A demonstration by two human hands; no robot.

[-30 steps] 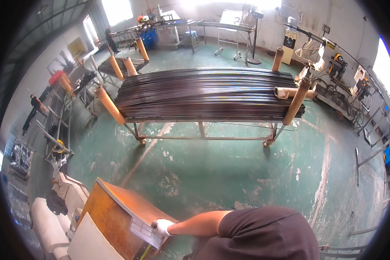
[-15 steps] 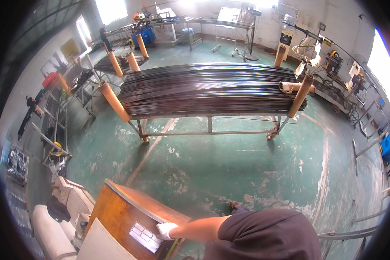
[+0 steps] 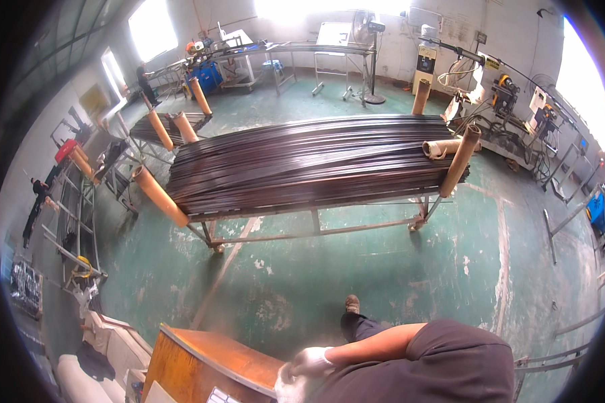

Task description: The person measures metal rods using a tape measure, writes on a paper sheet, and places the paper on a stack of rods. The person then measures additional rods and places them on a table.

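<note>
Head view: 2 gloved hands [image 3: 312, 361] bunch together beside the orange wooden cabinet [image 3: 230, 350] at 7 o'clock; I cannot tell their grip. Toward 12, cardboard tubes [image 3: 159, 197] stand upright, presumably containing dark rods [image 3: 309, 161].

Just left of the white-gloved fingers [image 3: 290, 373] stands a boxy, grey-edged, orange-brown cabinet [image 3: 234, 350] with scuffed, wood-like faces. It sits at a slant, its long edge running leftward and away from those fingers; any contact, I can't tell.
</note>
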